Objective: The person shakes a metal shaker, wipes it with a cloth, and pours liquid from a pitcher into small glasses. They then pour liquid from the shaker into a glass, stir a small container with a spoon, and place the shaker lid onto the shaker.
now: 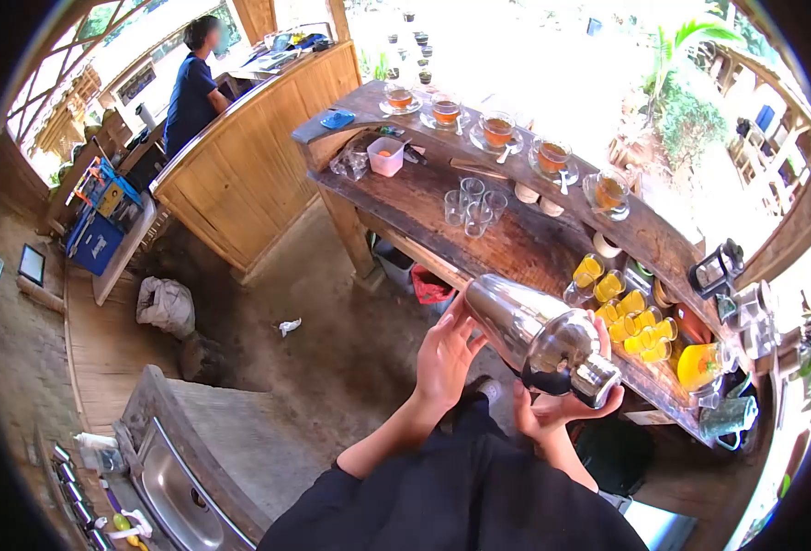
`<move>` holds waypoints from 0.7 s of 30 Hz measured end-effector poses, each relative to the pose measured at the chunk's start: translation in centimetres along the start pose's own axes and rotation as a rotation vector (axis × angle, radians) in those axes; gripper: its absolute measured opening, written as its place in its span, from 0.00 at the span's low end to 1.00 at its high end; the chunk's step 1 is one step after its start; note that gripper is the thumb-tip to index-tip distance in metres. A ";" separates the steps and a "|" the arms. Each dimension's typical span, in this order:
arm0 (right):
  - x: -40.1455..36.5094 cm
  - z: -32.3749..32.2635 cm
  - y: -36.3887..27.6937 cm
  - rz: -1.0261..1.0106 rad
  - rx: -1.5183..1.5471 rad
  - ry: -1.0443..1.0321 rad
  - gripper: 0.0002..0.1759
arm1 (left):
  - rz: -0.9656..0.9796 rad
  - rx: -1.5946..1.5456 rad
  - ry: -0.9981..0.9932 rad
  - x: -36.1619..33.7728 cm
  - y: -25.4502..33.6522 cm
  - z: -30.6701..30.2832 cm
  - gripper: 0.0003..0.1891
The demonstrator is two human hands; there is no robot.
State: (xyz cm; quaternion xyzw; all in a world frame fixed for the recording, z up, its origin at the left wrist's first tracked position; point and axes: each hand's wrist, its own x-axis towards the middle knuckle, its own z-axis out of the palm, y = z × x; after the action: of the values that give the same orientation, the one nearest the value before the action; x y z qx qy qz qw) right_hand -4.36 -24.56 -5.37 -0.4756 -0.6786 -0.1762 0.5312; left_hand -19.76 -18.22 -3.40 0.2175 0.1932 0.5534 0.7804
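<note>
A shiny metal cocktail shaker (525, 326) is held tilted in front of my body, its capped end toward me and to the right. My left hand (444, 363) grips the wide base end, fingers along its side. My right hand (562, 413) is wrapped around the shoulder and cap end from below, with some fingertips showing behind the shaker. Just beyond it, on the wooden counter (405, 197), stand several small glasses of yellow drink (642, 326). A yellow-filled pitcher (697, 367) is to their right.
Several glass cups of tea on saucers (497, 131) line the raised counter ledge. Empty glasses (475, 207) and a plastic tub (386, 156) sit lower. At the lower left is a metal sink (180, 496). A person (191, 96) stands behind a wooden partition (259, 165).
</note>
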 end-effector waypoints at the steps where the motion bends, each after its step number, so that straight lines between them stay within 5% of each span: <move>1: 0.9 0.3 -0.9 0.132 0.156 0.109 0.61 | 0.009 -0.002 -0.004 -0.1 0.6 -0.1 0.34; 4: 5.4 0.2 -1.8 0.006 0.146 0.351 0.53 | 0.028 -0.051 -0.114 0.4 2.4 -0.5 0.35; 6: 5.7 0.1 -1.8 -0.049 0.133 0.470 0.51 | 0.069 -0.086 -0.602 1.6 3.9 -0.2 0.34; 11: 4.8 -0.5 0.3 0.048 0.194 0.239 0.46 | 0.107 -0.048 -0.349 3.0 3.6 1.9 0.32; 17: 7.0 -1.5 -4.1 0.372 0.122 0.493 0.56 | -0.048 -0.120 -0.415 1.7 3.5 3.8 0.32; 21: 6.0 -2.0 -0.8 0.228 0.222 0.254 0.53 | -0.040 -0.156 -0.303 3.0 3.8 3.7 0.30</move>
State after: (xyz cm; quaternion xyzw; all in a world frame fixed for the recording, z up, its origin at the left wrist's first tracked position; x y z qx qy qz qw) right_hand -3.82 -23.70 0.92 -0.4616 -0.5632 -0.0977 0.6784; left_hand -19.79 -14.77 1.64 0.2333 0.0341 0.5118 0.8261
